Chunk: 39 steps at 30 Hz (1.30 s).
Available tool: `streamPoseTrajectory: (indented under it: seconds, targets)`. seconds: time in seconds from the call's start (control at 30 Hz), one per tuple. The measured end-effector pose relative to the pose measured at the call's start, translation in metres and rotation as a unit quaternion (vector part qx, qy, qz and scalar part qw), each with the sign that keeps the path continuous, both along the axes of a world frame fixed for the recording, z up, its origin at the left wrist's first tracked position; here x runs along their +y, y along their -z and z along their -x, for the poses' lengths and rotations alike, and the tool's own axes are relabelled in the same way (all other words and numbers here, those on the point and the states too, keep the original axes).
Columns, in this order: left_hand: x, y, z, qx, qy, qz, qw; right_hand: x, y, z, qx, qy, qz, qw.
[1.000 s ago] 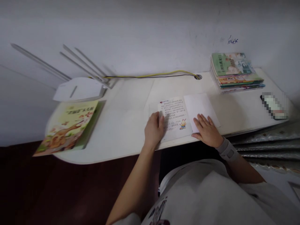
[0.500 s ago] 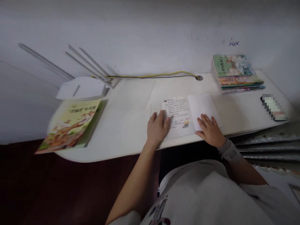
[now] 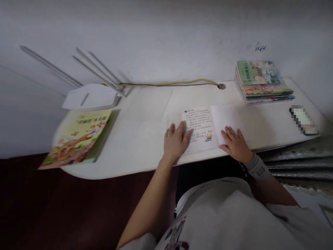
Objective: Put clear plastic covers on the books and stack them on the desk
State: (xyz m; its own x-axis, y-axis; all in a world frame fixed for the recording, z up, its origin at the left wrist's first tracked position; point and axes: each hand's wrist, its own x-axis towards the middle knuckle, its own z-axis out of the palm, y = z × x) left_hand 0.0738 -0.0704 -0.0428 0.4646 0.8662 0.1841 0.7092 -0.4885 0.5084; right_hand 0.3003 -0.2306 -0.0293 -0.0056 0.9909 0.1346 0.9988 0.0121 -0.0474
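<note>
An open book (image 3: pixel 200 119) lies on the white desk in front of me. Its left page carries lines of print and a small cartoon rabbit; the right page is blank white. My left hand (image 3: pixel 175 140) rests at the left edge of the printed page, fingers spread and thumb on the paper. Across the lower part of the blank page lies my right hand (image 3: pixel 236 144), its fingers stretched out flat. A clear plastic edge, perhaps a cover, shows around the book's left and lower sides.
A stack of picture books (image 3: pixel 262 83) stands at the back right, with a phone (image 3: pixel 303 119) near the right edge. On the left are a white router (image 3: pixel 90 97) with antennas and a yellow-green book (image 3: pixel 78 139) overhanging the desk (image 3: pixel 135 146). Cables (image 3: pixel 169 84) run along the wall.
Both hands stay on the open book. The book and my right hand have shifted very slightly to the right; my left hand is nearly still.
</note>
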Motion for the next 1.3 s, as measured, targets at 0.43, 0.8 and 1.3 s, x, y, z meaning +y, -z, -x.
streamPoseTrajectory:
  seconds: [0.43,0.8,1.3]
  targets:
    - [0.0,-0.001,0.001,-0.006,0.014,0.0,1.0,-0.002,0.002,-0.004,0.011,-0.001,-0.002,1.0]
    - [-0.006,-0.023,0.004,-0.344,-0.086,0.245,0.903,0.012,-0.017,0.001,0.019,-0.059,0.013,0.998]
    - [0.018,-0.079,-0.021,-0.386,0.031,0.479,0.788,0.017,-0.01,-0.017,0.317,-0.053,-0.024,0.947]
